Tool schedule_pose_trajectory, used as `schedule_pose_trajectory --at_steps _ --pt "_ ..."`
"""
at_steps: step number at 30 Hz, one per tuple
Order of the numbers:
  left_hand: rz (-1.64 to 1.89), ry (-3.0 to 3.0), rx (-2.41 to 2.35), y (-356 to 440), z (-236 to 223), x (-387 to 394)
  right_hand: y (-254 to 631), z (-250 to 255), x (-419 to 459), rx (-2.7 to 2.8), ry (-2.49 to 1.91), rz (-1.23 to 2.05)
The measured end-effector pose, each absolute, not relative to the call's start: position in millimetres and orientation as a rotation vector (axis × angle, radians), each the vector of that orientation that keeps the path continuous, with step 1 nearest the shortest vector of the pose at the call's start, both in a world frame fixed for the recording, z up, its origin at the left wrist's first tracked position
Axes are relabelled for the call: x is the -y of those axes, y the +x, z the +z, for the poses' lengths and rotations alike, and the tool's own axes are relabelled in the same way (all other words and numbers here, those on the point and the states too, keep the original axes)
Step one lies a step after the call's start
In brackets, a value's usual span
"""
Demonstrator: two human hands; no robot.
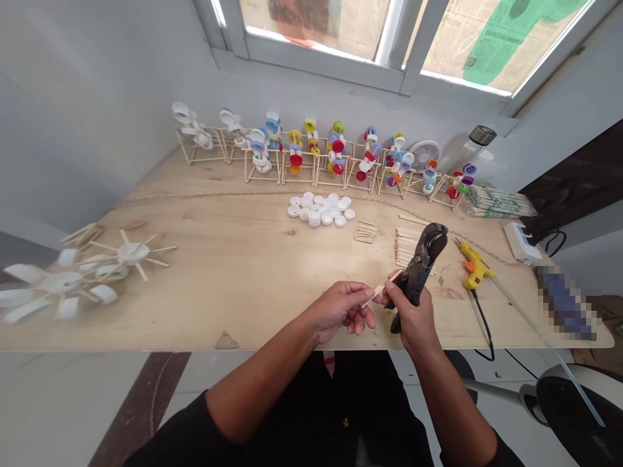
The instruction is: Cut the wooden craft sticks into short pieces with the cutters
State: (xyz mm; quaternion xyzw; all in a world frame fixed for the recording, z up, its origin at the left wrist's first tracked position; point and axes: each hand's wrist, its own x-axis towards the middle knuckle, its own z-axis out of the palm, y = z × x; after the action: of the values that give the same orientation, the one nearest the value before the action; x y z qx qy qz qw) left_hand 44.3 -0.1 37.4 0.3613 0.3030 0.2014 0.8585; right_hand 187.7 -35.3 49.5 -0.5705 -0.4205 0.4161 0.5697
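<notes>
Near the table's front edge, my left hand (348, 308) pinches a thin wooden stick (372, 296) between thumb and fingers. My right hand (413, 311) is wrapped round a black cutter-like hand tool (422, 263), held upright, and its thumb and fingertips also touch the stick's far end. The tool's jaws are partly hidden, so I cannot tell if they touch the wood. Just beyond lie a stack of longer wooden sticks (405, 245) and a small pile of short cut sticks (366, 231). White bottle caps (321, 211) form a cluster farther back.
Several stick frames with coloured cap wheels (337, 152) line the back. A yellow glue gun (476, 264) with a cord lies right, near a white power strip (522, 242). White paddle wheels (61, 282) rest left. A small fan (425, 155) and a bottle (470, 152) stand behind.
</notes>
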Motion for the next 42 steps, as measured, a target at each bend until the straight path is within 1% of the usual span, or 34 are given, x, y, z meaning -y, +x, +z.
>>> schedule_pose_trajectory --at_steps 42 --pt "0.385 0.762 -0.674 50.9 40.1 4.0 193.4 46.3 42.7 0.966 -1.371 0.926"
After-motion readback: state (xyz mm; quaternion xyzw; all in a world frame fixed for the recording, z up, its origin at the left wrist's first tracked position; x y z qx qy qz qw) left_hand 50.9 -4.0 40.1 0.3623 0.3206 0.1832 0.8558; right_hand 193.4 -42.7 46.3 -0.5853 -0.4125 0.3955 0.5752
